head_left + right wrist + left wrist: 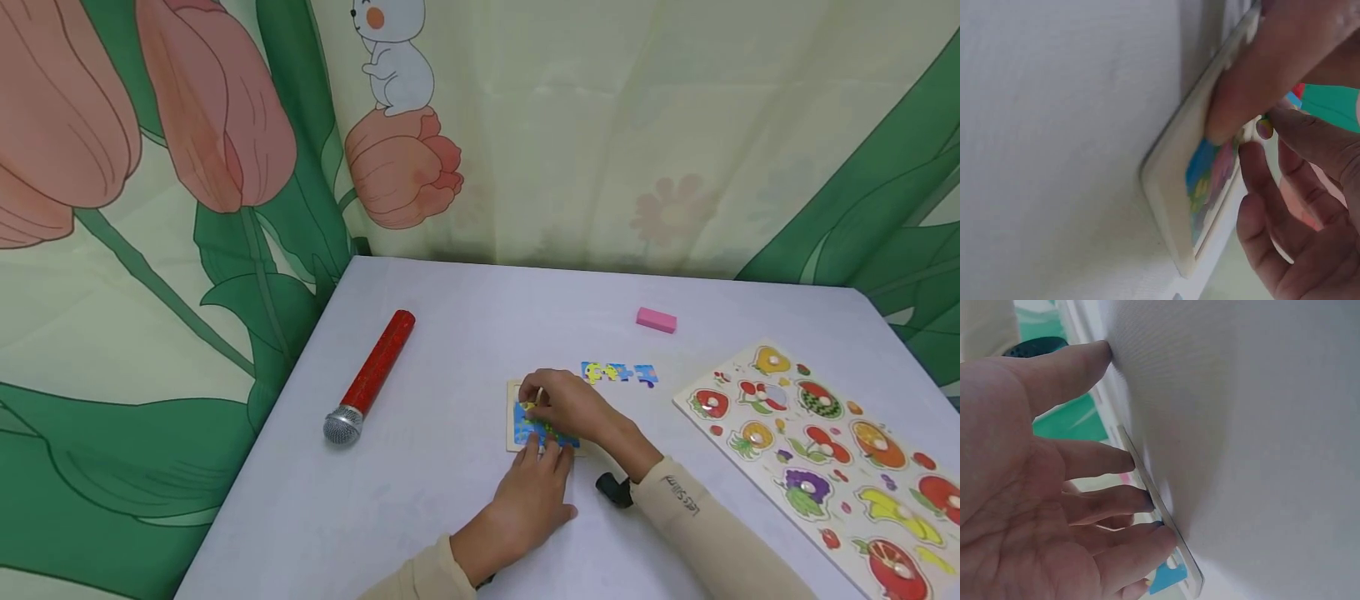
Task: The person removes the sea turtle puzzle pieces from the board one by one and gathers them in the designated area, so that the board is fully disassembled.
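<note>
A small jigsaw puzzle in a pale wooden tray (511, 429) lies on the table, its picture mostly blue with some yellow and green. My left hand (525, 498) rests its nearly straight fingers on the tray's near edge, thumb spread onto the tabletop. Over the tray's upper part, my right hand (572, 406) pinches a small puzzle piece (1264, 129) between thumb and fingers, close to the picture. Both hands hide parts of the puzzle. Several loose puzzle pieces (617, 372) lie in a row just beyond the tray's right side.
A red microphone (378, 362) lies to the left. A pink block (656, 320) sits near the back edge. On the right is a large fruit puzzle board (806, 450). The white table (300, 517) meets a tulip-patterned curtain (540, 150) behind.
</note>
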`<state>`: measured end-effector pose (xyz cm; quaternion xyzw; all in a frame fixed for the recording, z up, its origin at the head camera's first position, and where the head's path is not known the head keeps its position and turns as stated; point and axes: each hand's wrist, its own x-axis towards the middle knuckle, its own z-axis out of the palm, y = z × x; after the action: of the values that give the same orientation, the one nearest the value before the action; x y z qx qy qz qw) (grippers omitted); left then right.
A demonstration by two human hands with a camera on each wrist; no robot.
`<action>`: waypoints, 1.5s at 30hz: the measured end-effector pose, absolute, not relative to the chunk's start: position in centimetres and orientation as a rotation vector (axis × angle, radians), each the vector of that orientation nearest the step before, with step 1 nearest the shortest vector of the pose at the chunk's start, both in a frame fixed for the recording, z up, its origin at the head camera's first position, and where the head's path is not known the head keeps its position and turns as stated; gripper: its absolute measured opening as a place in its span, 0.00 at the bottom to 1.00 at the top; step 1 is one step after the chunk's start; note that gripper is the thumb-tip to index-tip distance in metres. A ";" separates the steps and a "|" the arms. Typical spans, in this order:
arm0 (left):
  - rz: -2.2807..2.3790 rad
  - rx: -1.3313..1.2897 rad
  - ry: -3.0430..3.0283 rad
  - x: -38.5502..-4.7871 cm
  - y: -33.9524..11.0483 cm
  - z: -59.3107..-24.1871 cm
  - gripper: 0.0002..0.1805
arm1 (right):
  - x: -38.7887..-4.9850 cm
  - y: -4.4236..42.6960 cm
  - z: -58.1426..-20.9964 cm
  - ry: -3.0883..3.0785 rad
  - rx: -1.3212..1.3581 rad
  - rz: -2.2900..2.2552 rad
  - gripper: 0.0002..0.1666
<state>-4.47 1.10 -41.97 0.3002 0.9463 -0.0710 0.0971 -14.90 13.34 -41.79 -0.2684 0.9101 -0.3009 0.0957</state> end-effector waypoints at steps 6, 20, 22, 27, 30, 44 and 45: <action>-0.198 0.866 2.809 -4.6 1.1 -41.9 0.45 | -15.1 14.4 -41.2 2.608 -0.806 -1.024 0.07; -0.225 0.813 2.781 -4.7 1.8 -42.1 0.45 | -16.6 21.8 -39.7 2.687 -0.239 -0.870 0.06; -0.215 0.809 2.779 -4.7 1.8 -42.1 0.45 | -16.5 21.9 -40.0 2.704 -0.228 -0.867 0.07; -0.203 0.802 2.775 -4.7 1.9 -42.0 0.45 | -16.6 21.9 -40.2 2.741 -0.238 -0.863 0.07; -0.197 0.796 2.773 -4.8 1.9 -42.0 0.45 | -16.7 21.9 -40.1 2.736 -0.249 -0.877 0.06; -0.222 0.802 2.778 -4.7 1.8 -41.8 0.45 | -16.2 20.6 -41.3 2.874 -0.165 -0.740 0.03; -0.217 0.798 2.775 -4.7 1.8 -41.8 0.45 | -16.1 20.5 -41.3 2.877 -0.184 -0.741 0.03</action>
<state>-4.72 1.79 -41.83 0.2734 0.9512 -0.0743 0.1225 -16.09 20.45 -41.32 -0.0615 0.9633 -0.2482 0.0822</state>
